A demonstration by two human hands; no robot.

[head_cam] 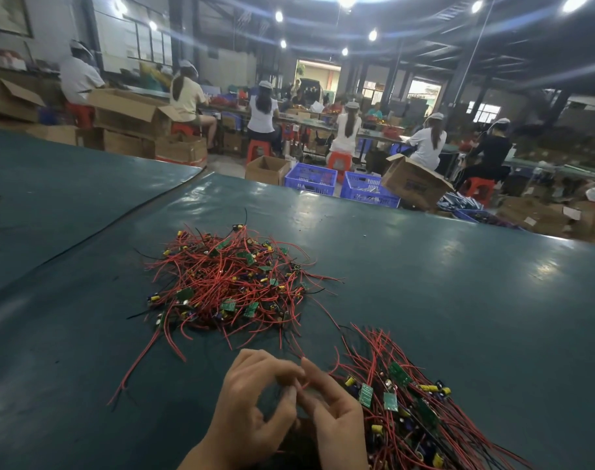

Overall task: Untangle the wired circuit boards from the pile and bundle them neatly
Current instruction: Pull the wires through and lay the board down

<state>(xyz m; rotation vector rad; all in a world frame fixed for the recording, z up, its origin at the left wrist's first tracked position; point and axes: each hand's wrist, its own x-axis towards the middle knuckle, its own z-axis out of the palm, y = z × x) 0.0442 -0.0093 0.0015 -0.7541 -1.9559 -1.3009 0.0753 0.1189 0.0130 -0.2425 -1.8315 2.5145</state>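
Observation:
A tangled pile (pixel 228 283) of small green circuit boards with red and black wires and yellow and blue capacitors lies in the middle of the dark green table (pixel 425 283). A second, straighter heap of wired boards (pixel 408 405) lies at the lower right, wires fanned outward. My left hand (pixel 252 401) and my right hand (pixel 333 412) meet near the front edge, fingers curled, both pinching thin red wires (pixel 304 385) between their fingertips. The board on those wires is hidden behind my hands.
A seam (pixel 120 218) runs diagonally across the table at the left. Beyond the far edge stand blue crates (pixel 311 179), cardboard boxes (pixel 267 169) and red stools, with several seated people working at other benches.

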